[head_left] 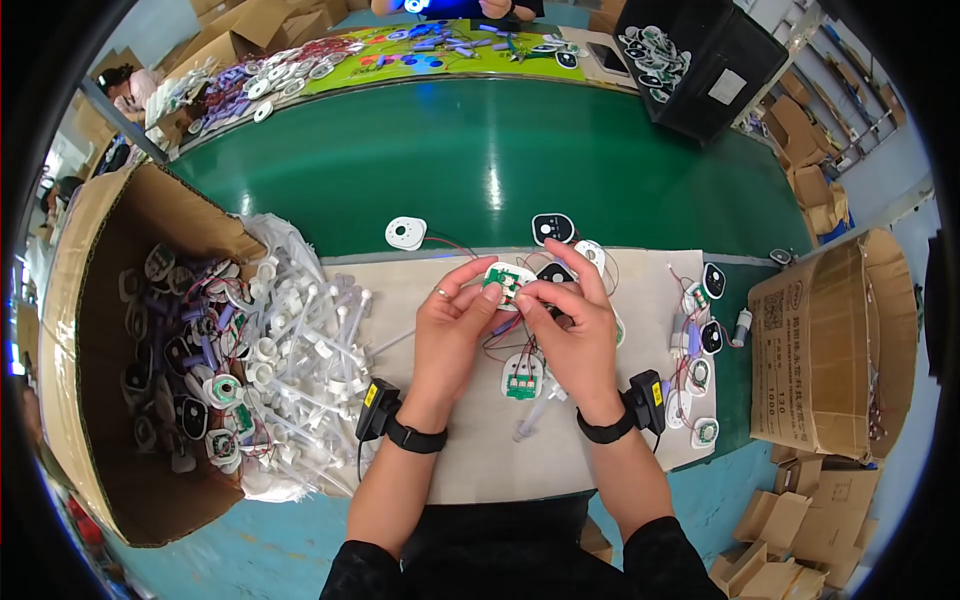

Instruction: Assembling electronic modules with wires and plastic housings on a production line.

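Between both hands, over the middle of the mat, is a small white rounded cover with a green circuit board [502, 277] in it. My left hand [455, 325] grips it from the left with thumb and fingers. From the right, my right hand [575, 328] pinches at the board's edge; whether a wire is between the fingertips is hidden. Red and dark wires run down from there to a second white cover with a green board [522, 380]. Just beyond my fingers lie a black-faced cover [553, 229] and a white cover [405, 233] trailing a red wire.
Left, a cardboard box [100, 300] holds wired parts beside a heap of white plastic tubes [305, 350]. Several wired assemblies [697, 375] line the mat's right side, near another cardboard box [815, 350]. Beyond the green belt [480, 160] stands a black bin [715, 75]; a person works opposite.
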`<state>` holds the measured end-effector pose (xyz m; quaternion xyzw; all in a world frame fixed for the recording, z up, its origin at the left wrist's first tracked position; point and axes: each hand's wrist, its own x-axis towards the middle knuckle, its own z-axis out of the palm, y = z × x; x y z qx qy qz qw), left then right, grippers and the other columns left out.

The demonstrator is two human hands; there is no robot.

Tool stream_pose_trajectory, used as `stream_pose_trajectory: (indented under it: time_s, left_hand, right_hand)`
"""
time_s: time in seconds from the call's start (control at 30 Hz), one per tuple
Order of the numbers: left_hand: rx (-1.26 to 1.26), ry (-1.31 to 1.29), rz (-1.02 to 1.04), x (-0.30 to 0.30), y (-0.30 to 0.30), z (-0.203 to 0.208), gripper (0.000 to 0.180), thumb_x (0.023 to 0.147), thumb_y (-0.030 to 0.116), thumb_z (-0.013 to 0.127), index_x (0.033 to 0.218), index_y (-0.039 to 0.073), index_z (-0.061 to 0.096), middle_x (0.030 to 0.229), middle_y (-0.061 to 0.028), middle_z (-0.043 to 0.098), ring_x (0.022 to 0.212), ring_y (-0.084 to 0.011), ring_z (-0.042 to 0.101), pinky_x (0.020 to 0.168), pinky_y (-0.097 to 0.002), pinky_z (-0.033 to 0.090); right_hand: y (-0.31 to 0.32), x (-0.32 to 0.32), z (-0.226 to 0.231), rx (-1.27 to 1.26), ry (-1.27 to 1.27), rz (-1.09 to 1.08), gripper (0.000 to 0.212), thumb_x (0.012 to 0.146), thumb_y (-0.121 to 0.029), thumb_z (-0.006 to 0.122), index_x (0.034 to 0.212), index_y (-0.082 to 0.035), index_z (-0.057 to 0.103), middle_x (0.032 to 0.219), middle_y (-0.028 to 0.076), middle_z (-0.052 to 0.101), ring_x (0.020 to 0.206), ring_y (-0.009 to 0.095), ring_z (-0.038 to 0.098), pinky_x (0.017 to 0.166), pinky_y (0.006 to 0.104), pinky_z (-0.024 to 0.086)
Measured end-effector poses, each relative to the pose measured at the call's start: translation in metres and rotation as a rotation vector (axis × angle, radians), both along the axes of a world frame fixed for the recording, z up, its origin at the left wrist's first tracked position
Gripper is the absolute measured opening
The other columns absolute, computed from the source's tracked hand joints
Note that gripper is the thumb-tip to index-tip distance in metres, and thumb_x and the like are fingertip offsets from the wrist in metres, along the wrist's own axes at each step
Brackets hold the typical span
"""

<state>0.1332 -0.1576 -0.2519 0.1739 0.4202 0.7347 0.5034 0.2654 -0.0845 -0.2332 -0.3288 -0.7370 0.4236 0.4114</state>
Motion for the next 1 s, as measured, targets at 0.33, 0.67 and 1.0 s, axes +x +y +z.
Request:
stream_pose_trajectory:
  time_s: [0.33,0.67,1.0]
  left_hand:
    - [0.014,0.062,-0.007,0.0,0.001,-0.001,0.036,0.1,0.004,0.059,0.135,0.003,0.054,0.11,-0.0107,0.072,0.099,-0.0156,0.069,0.084,-0.0278,0.059]
    - [0.037,0.309,0.039,0.006,-0.002,-0.01,0.033,0.098,0.002,0.062,0.131,0.001,0.059,0.113,-0.0098,0.071,0.1,-0.0115,0.066,0.087,-0.0248,0.055]
    - [0.059,0.277,0.052,0.003,-0.001,-0.007,0.033,0.099,0.003,0.062,0.132,0.001,0.058,0.114,-0.0104,0.071,0.1,-0.0111,0.066,0.086,-0.0251,0.056]
  right_hand:
    - [0.001,-0.001,0.001,0.031,0.016,0.003,0.013,0.084,0.001,0.073,0.097,0.0,0.075,0.141,0.011,0.056,0.079,0.013,0.066,0.068,0.0263,0.053]
    - [0.002,0.002,-0.004,0.027,0.002,-0.001,0.012,0.083,0.0,0.074,0.095,0.0,0.075,0.141,0.014,0.056,0.08,0.015,0.068,0.07,0.0273,0.053]
    - [0.001,-0.003,0.002,0.029,0.038,-0.033,0.01,0.083,0.001,0.074,0.093,0.002,0.074,0.146,0.014,0.051,0.078,0.015,0.067,0.07,0.0267,0.054]
